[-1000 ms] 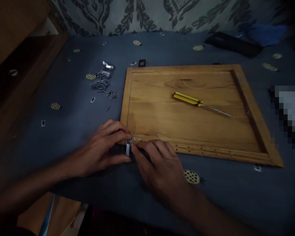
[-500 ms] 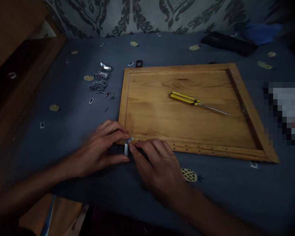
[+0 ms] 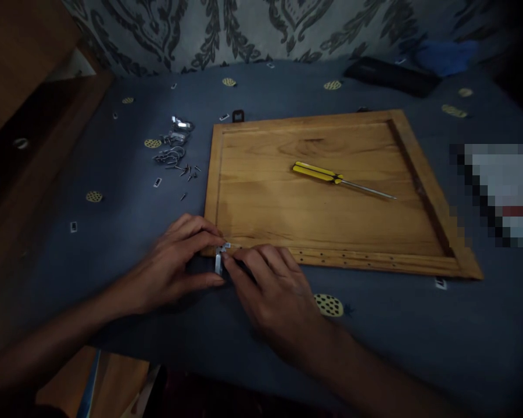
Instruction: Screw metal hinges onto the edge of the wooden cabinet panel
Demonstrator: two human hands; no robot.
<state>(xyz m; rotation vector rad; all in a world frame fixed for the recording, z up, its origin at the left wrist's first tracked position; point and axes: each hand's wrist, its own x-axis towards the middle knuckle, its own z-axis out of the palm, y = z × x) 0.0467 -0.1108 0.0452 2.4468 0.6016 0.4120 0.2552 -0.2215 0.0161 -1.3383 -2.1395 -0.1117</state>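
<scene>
At the near-left corner of a framed wooden panel (image 3: 270, 215) sits a small silver metal latch (image 3: 218, 261), part of it over the frame edge and part hanging past it. My left hand (image 3: 169, 261) steadies it from the left, fingertips on top at the frame and thumb below. From the right, the bent fingers of my right hand (image 3: 274, 290) press at the same latch; their tips are partly hidden. A yellow-handled screwdriver (image 3: 318, 172) lies on the panel, its shaft pointing right.
Left of the panel, several silver latch parts (image 3: 174, 136), wire loops (image 3: 171, 155) and loose screws (image 3: 187, 170) lie on the blue patterned cloth (image 3: 113, 157). Small dark holes line the near frame rail. A black case (image 3: 390, 76) and a blue cloth (image 3: 447, 57) lie at the back right.
The whole view has shifted slightly, so the panel and other things appear a little further left. Both hands stay at the latch with hardly any change in grip.
</scene>
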